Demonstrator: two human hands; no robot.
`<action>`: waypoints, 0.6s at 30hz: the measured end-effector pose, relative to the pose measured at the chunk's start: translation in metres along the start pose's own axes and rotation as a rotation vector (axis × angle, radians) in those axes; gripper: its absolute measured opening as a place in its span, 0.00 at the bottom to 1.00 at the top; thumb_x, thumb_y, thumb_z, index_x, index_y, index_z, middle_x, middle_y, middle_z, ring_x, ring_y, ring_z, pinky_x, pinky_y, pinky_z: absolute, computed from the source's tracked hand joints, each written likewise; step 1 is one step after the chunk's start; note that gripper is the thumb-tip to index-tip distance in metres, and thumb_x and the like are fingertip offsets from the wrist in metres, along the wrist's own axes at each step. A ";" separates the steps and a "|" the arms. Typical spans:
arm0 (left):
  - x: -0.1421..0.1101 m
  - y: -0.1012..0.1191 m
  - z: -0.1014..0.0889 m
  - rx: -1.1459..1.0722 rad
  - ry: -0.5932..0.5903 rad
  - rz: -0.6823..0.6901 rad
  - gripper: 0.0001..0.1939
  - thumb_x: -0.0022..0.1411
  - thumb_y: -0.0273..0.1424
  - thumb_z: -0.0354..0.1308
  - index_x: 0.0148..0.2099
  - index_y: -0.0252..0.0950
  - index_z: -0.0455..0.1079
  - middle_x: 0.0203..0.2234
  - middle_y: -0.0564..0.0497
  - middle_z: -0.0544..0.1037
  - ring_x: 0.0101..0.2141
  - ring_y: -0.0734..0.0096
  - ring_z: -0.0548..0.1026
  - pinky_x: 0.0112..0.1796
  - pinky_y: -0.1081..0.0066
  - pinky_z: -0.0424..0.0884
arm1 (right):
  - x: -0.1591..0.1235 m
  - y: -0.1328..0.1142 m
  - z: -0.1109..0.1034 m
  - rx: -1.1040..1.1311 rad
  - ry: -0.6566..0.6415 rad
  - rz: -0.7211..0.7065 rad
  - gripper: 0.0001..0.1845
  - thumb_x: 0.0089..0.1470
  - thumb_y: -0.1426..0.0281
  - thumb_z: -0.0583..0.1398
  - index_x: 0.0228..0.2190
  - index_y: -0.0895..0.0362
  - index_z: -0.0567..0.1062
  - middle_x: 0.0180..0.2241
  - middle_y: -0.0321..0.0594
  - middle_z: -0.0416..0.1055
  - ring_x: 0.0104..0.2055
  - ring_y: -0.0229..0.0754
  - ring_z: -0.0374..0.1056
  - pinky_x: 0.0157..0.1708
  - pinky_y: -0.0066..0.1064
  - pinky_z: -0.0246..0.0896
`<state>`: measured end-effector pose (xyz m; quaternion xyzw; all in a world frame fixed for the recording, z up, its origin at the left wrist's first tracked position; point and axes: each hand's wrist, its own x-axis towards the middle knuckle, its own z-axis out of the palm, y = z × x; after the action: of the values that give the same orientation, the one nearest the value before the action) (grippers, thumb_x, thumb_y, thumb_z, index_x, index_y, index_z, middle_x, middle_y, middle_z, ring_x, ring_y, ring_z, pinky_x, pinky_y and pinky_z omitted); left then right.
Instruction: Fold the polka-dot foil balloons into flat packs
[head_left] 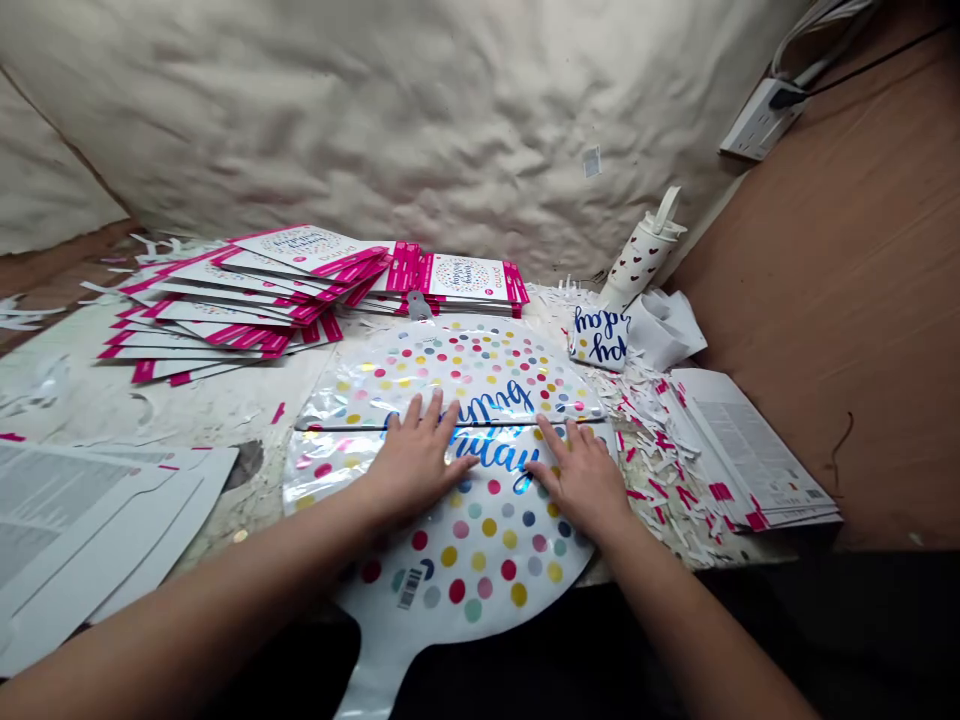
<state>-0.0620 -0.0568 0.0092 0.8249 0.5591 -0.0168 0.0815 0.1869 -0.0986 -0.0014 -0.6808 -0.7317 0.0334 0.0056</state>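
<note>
A flat, uninflated foil balloon (480,545) with coloured dots and blue lettering lies in front of me, its tail hanging over the table's front edge. A dark line or fold runs across its middle. My left hand (415,458) rests on the balloon, fingers spread over the lettering near that line. To the right, my right hand (586,478) also lies on the foil, fingers stretched out and nothing gripped. A small folded foil balloon (600,336) with blue letters sits beyond my right hand.
Printed packets with pink edges (247,290) are piled at the back left, beside a smaller packet stack (472,278). A heart-patterned bottle (641,258) stands back right. Paper scraps (667,480) litter the right side near more printed cards (739,440). Large printed sheets (97,530) lie left.
</note>
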 end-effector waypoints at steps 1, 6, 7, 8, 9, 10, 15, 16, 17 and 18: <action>0.002 0.005 0.003 -0.008 -0.027 0.005 0.39 0.59 0.54 0.42 0.65 0.37 0.45 0.63 0.38 0.45 0.61 0.39 0.42 0.54 0.43 0.47 | 0.004 -0.008 -0.001 0.014 0.011 0.076 0.37 0.54 0.46 0.45 0.60 0.50 0.53 0.56 0.53 0.58 0.58 0.60 0.53 0.53 0.52 0.48; 0.000 0.005 0.015 -0.051 -0.017 0.032 0.36 0.58 0.56 0.40 0.64 0.47 0.47 0.63 0.38 0.47 0.60 0.35 0.41 0.52 0.39 0.43 | 0.011 -0.016 -0.004 0.083 0.102 0.124 0.35 0.56 0.47 0.43 0.59 0.52 0.56 0.47 0.55 0.64 0.50 0.56 0.61 0.47 0.48 0.56; -0.001 0.004 0.016 -0.053 -0.009 0.031 0.36 0.58 0.57 0.39 0.64 0.48 0.47 0.63 0.38 0.47 0.60 0.35 0.41 0.52 0.39 0.42 | 0.012 -0.016 -0.002 0.085 0.092 0.096 0.36 0.55 0.47 0.45 0.59 0.51 0.56 0.47 0.54 0.64 0.51 0.56 0.60 0.48 0.48 0.55; -0.001 0.003 0.016 -0.052 -0.002 0.030 0.35 0.58 0.56 0.39 0.64 0.49 0.48 0.63 0.38 0.46 0.60 0.34 0.41 0.52 0.38 0.42 | 0.013 -0.017 0.000 0.090 0.071 0.092 0.37 0.54 0.45 0.46 0.59 0.51 0.56 0.49 0.53 0.63 0.53 0.57 0.58 0.50 0.49 0.52; -0.001 0.003 0.017 -0.049 0.004 0.031 0.35 0.58 0.56 0.40 0.64 0.49 0.48 0.63 0.38 0.46 0.60 0.34 0.41 0.51 0.37 0.42 | 0.016 -0.018 0.003 0.104 0.049 0.119 0.38 0.52 0.44 0.47 0.59 0.51 0.56 0.52 0.54 0.61 0.56 0.58 0.54 0.52 0.51 0.49; -0.001 0.003 0.017 -0.045 0.010 0.032 0.34 0.58 0.56 0.40 0.63 0.50 0.48 0.63 0.38 0.47 0.60 0.33 0.41 0.51 0.37 0.42 | 0.021 -0.018 0.005 0.138 0.035 0.171 0.40 0.51 0.43 0.47 0.59 0.51 0.56 0.55 0.54 0.58 0.59 0.60 0.50 0.54 0.53 0.45; 0.000 0.004 0.017 -0.047 0.013 0.039 0.34 0.58 0.57 0.38 0.64 0.51 0.47 0.63 0.40 0.47 0.60 0.32 0.43 0.50 0.35 0.42 | 0.046 -0.007 0.003 0.759 0.091 0.417 0.44 0.51 0.48 0.50 0.61 0.59 0.48 0.60 0.52 0.51 0.63 0.56 0.42 0.58 0.51 0.41; 0.000 0.005 0.017 -0.050 0.013 0.031 0.36 0.58 0.57 0.38 0.64 0.48 0.45 0.63 0.39 0.47 0.60 0.32 0.42 0.50 0.35 0.42 | 0.048 -0.002 -0.001 0.850 0.095 0.425 0.40 0.54 0.50 0.47 0.62 0.59 0.47 0.60 0.51 0.52 0.62 0.52 0.47 0.57 0.47 0.46; 0.001 0.005 0.018 -0.052 0.014 0.021 0.39 0.57 0.58 0.38 0.65 0.45 0.43 0.63 0.39 0.47 0.60 0.33 0.42 0.51 0.35 0.41 | 0.048 0.003 -0.006 0.907 0.089 0.423 0.37 0.57 0.53 0.44 0.62 0.59 0.46 0.60 0.50 0.54 0.60 0.49 0.52 0.55 0.44 0.52; 0.001 0.006 0.018 -0.055 0.018 0.009 0.42 0.57 0.58 0.37 0.66 0.40 0.41 0.63 0.38 0.46 0.60 0.33 0.41 0.51 0.36 0.40 | 0.049 0.007 -0.012 0.941 0.081 0.417 0.33 0.59 0.56 0.39 0.62 0.59 0.47 0.59 0.50 0.55 0.58 0.48 0.56 0.52 0.43 0.57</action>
<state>-0.0554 -0.0610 -0.0083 0.8251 0.5563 0.0061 0.0991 0.1913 -0.0493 0.0082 -0.7366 -0.4855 0.3330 0.3329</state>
